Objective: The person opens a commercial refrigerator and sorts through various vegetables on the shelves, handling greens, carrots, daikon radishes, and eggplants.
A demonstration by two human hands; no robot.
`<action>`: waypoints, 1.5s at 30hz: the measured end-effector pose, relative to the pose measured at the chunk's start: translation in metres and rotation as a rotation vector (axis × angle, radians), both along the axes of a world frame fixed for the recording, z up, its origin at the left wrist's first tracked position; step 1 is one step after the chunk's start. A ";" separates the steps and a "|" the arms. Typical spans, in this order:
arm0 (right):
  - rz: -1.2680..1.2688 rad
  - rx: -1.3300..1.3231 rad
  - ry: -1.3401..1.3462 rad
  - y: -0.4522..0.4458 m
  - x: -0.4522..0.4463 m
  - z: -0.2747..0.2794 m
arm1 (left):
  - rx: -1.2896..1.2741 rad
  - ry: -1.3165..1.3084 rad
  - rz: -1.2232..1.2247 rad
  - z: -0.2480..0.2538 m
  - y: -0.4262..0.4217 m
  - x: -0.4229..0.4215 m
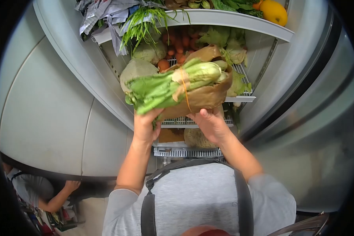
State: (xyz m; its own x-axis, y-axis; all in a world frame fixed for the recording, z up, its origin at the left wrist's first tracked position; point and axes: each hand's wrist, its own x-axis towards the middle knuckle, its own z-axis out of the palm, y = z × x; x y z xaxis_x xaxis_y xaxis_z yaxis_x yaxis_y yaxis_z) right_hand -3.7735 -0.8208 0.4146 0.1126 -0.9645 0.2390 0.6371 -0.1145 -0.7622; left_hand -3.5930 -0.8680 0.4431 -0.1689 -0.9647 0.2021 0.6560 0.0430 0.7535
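Now the pale-green leafy bundle (170,87), brown-paper-wrapped (208,95) and orange-banded (184,87), lies crosswise, stalks rightward; left hand (147,122) clasps its leaves, right hand (211,125) spreads at the paper's near edge.

Green bunch (161,87), orange band (185,89), brown paper (209,93)

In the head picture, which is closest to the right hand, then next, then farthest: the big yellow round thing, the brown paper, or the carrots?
From the right hand, as the head view shows it:
1. Brown paper: right by the fingertips, around the leafy bundle.
2. Carrots: on the shelf behind the bundle.
3. Yellow round thing: top shelf, right side.
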 end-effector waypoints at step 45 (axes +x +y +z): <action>-0.653 -0.734 1.214 -0.021 -0.052 0.018 | 0.249 0.405 -0.813 -0.051 -0.015 0.006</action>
